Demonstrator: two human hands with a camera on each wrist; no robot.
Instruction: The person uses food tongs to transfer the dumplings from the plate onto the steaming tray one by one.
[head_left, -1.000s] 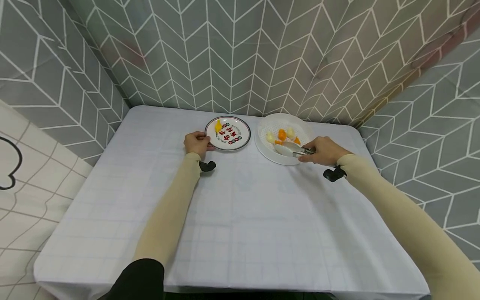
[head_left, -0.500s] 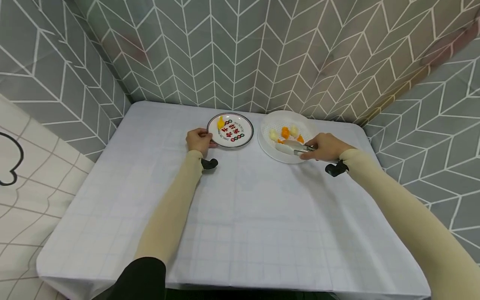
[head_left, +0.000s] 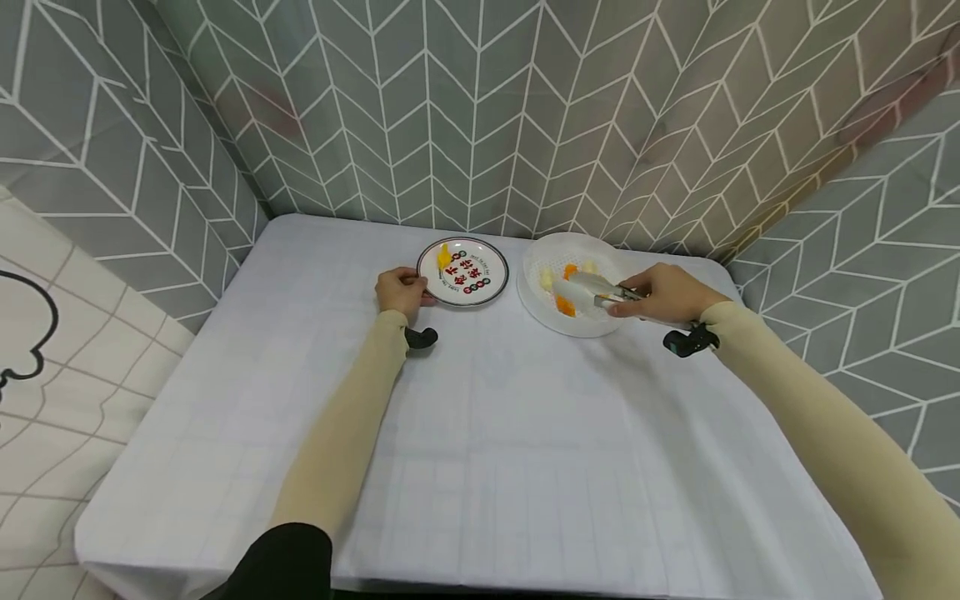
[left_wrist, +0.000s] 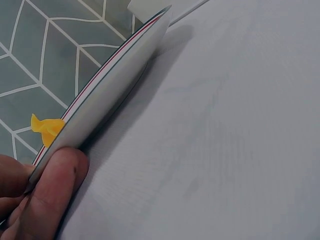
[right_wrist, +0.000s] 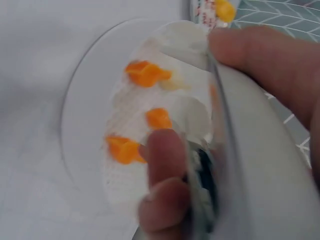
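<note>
My left hand (head_left: 401, 292) pinches the near left rim of a small plate (head_left: 491, 287) with a dark edge and red writing. A yellow piece (left_wrist: 49, 129), soft and folded like a small dumpling, lies on that plate. With my right hand (head_left: 669, 293) I hold metal tongs (head_left: 592, 288), their broad ends over a round white dish (head_left: 529, 310). Several orange pieces (right_wrist: 145, 74) and pale yellow pieces (head_left: 547, 278) lie on the dish's perforated white surface. In the head view the tongs hide some of them; whether anything is between the tong ends I cannot tell.
Both dishes stand side by side at the back of a table under a white cloth (head_left: 480, 442). Right behind them rises a grey curtain (head_left: 465, 117) with a white zigzag pattern, which also closes off the sides.
The tongs have shifted up and back over the dish, uncovering more of an orange piece near its front. My left hand stays at the plate's rim. The head view has shifted slightly.
</note>
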